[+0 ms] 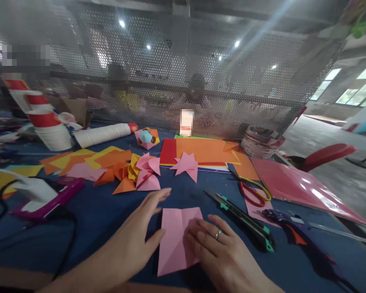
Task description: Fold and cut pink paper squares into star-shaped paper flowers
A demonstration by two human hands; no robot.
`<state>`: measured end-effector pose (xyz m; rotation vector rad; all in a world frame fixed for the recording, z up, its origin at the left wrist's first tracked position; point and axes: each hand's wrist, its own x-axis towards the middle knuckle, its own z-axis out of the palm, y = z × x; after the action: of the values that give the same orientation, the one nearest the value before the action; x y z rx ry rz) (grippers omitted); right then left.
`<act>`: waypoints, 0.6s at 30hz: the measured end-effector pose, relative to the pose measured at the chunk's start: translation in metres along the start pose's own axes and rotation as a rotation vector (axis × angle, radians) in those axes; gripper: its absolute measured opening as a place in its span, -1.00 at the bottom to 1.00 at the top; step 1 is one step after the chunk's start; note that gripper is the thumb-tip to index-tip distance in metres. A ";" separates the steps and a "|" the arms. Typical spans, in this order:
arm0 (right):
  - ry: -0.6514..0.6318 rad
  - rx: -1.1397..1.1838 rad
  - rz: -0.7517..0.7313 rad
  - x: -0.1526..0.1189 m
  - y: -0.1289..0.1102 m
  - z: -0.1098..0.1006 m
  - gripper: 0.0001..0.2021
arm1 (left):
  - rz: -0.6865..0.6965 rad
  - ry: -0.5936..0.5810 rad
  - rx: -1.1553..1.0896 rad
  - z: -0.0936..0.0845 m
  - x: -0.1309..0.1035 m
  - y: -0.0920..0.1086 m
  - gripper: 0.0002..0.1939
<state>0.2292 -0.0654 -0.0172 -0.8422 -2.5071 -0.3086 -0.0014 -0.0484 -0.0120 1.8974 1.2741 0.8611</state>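
Observation:
A sheet of pink paper (174, 240) with a crease down its middle lies on the blue table in front of me. My left hand (146, 232) hovers at its left edge, fingers stretched and thumb apart, the thumb tip by the paper. Across the paper's right half rests my right hand (215, 248), a ring on one finger; its fingers lie on the sheet and their tips are partly hidden. Beyond the sheet are a pink folded paper star (186, 165) and a cluster of orange, yellow and pink folded paper petals (137, 173).
To the right lie a utility knife (242, 224), red-and-yellow scissors (254, 191), a glue gun (301, 232) and a pink plastic-wrapped pack (301, 183). A purple power strip (49, 203) with cables sits left. Stacked paper cups (51, 130) and orange paper sheets (201, 150) stand farther back.

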 end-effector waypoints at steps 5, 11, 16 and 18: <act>0.003 0.011 0.019 -0.002 -0.006 0.007 -0.68 | 0.456 -0.018 0.524 -0.003 -0.024 0.005 -0.25; 0.075 0.065 0.056 -0.003 -0.010 0.005 -0.68 | 0.715 -0.019 0.711 -0.001 -0.024 0.002 -0.73; 0.027 0.116 0.064 0.001 -0.012 -0.007 -0.81 | 0.646 0.027 0.576 0.001 -0.027 -0.013 -0.75; 0.012 0.189 0.143 0.004 -0.014 -0.010 -0.86 | 0.561 0.078 0.483 0.005 -0.027 -0.015 -0.81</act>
<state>0.2213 -0.0776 -0.0075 -0.9325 -2.4036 -0.0279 -0.0129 -0.0707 -0.0308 2.7076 1.0675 0.9658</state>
